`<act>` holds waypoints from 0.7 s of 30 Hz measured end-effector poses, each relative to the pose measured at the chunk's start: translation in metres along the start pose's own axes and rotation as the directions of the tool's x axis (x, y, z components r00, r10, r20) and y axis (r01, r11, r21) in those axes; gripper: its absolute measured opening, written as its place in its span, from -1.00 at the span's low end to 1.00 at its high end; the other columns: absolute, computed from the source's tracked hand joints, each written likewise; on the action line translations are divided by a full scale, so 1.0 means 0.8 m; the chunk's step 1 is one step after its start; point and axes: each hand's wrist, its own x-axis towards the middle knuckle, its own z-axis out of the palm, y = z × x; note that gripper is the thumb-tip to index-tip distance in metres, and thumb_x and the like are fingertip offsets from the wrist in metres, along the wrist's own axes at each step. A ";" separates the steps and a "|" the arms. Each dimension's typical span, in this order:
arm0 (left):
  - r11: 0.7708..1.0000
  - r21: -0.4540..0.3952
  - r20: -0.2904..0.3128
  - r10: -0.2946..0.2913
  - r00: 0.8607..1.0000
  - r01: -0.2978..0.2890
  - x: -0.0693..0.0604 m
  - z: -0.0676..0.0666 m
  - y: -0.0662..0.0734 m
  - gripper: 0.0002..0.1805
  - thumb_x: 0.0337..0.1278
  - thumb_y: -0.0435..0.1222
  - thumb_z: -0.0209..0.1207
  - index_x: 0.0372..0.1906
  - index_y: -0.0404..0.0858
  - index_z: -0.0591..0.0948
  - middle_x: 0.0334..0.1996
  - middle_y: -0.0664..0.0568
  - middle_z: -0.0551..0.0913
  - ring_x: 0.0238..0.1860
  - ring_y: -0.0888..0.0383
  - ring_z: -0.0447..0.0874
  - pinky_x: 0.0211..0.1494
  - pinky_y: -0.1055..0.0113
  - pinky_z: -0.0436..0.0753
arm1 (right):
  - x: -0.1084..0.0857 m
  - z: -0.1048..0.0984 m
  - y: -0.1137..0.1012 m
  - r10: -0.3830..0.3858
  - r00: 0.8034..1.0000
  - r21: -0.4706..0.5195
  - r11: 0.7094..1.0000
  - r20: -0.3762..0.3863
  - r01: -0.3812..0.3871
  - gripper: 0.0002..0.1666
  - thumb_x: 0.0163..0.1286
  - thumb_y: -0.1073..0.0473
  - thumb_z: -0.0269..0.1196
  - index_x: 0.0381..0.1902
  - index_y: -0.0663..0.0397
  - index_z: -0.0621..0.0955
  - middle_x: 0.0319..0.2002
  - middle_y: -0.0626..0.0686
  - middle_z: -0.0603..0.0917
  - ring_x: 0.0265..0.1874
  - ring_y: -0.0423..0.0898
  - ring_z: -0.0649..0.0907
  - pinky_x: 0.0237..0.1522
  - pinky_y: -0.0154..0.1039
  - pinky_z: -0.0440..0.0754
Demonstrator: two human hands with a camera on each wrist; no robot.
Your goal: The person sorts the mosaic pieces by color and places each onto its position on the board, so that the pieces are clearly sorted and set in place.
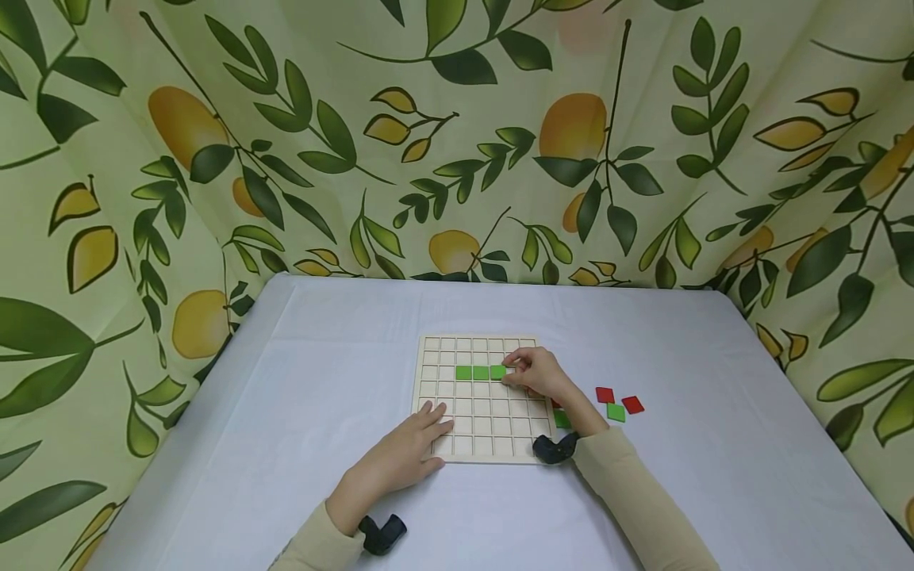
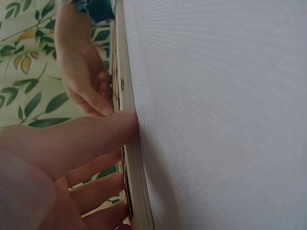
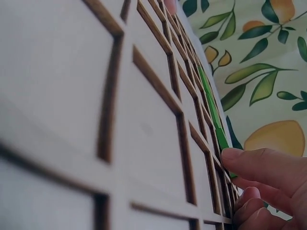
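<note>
A square wooden grid board (image 1: 480, 434) lies on the white-covered table. Two green square tiles (image 1: 464, 373) sit side by side in cells of an upper row. Just right of them, my right hand (image 1: 537, 373) pinches a third green tile (image 1: 497, 372) by its right side, thumb and fingertips together; the right wrist view shows the thumb (image 3: 259, 165) on that tile's green edge. My left hand (image 1: 407, 446) rests on the board's lower left corner with fingers spread. In the left wrist view its thumb (image 2: 86, 139) presses the board's edge (image 2: 139, 191).
Right of the board lie red tiles (image 1: 604, 395) and a green tile (image 1: 616, 412). Another green tile (image 1: 562, 419) is partly hidden by the right forearm. A curtain with leaves and fruit (image 1: 457, 159) hangs behind the table.
</note>
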 end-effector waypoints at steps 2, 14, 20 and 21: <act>1.000 0.002 -0.001 0.002 1.000 -0.002 0.000 0.000 0.000 -0.41 0.18 -0.22 0.23 0.31 -0.32 0.44 0.46 -0.19 0.27 0.51 -0.20 0.15 0.51 -0.07 0.28 | 0.000 0.001 0.000 0.004 1.000 -0.002 1.000 -0.005 -0.004 -0.67 0.10 0.27 0.43 -0.16 0.28 0.66 -0.63 -0.09 0.40 -0.75 -0.24 0.36 -0.67 -0.43 0.32; 1.000 0.010 -0.003 0.005 1.000 -0.005 0.000 0.000 0.000 -0.41 0.18 -0.22 0.23 0.31 -0.31 0.44 0.46 -0.19 0.27 0.50 -0.20 0.16 0.51 -0.07 0.29 | 0.001 0.003 -0.001 0.036 0.999 -0.011 0.999 -0.022 -0.037 -0.65 0.08 0.29 0.44 -0.14 0.26 0.67 -0.64 -0.08 0.39 -0.75 -0.23 0.36 -0.67 -0.42 0.32; 1.000 0.011 -0.002 0.007 1.000 -0.007 -0.001 0.000 0.000 -0.41 0.18 -0.22 0.22 0.31 -0.31 0.44 0.46 -0.20 0.27 0.50 -0.20 0.16 0.51 -0.07 0.29 | 0.001 0.004 0.000 0.020 0.999 -0.008 1.000 -0.025 -0.020 -0.65 0.08 0.29 0.44 -0.14 0.27 0.66 -0.65 -0.09 0.40 -0.77 -0.24 0.37 -0.67 -0.42 0.33; 1.000 0.008 -0.001 0.007 1.000 -0.007 -0.001 0.000 0.000 -0.41 0.19 -0.22 0.22 0.31 -0.31 0.43 0.46 -0.20 0.27 0.50 -0.21 0.15 0.51 -0.07 0.28 | 0.001 0.004 0.000 0.020 0.999 -0.001 1.000 -0.024 -0.020 -0.65 0.08 0.30 0.44 -0.14 0.27 0.66 -0.66 -0.09 0.40 -0.77 -0.24 0.37 -0.67 -0.42 0.34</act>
